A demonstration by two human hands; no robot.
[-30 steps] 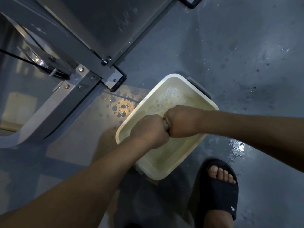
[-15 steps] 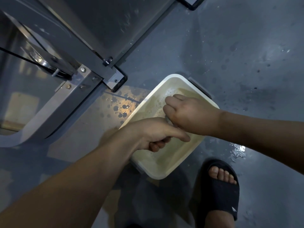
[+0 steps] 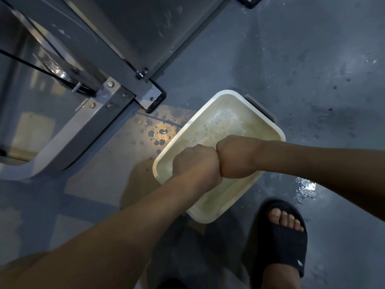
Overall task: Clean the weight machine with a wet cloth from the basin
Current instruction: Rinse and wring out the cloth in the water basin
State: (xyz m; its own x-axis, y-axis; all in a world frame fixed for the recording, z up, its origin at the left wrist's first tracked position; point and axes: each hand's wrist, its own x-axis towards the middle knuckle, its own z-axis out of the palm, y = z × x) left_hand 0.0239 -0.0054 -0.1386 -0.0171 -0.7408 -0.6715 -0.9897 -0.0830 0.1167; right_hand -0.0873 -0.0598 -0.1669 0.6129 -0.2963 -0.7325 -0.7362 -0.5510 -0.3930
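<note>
Head view, looking straight down at the floor.

Basin: pale, rectangular, set on the floor at an angle, just beside the foot of the weight machine without touching it. It holds cloudy, yellowish water with foam gathered towards the far corner. A grey handle shows on the far right side.

Left hand: clenched in a fist above the middle of the basin, back of the hand upward.

Right hand: likewise clenched, pressed knuckle to knuckle against the left hand, with no gap between them.

Cloth: not visible. It is probably balled up inside the two fists, but the backs of the hands hide whatever the fingers enclose.

Weight machine: grey steel frame across the upper left, bolted joints at its base, a pulley with a black cable behind the frame.

Floor: dark grey and wet. Droplets lie between the machine foot and the basin; a shining puddle lies right of the basin.

A foot in a black sandal stands near the basin's near corner.
</note>
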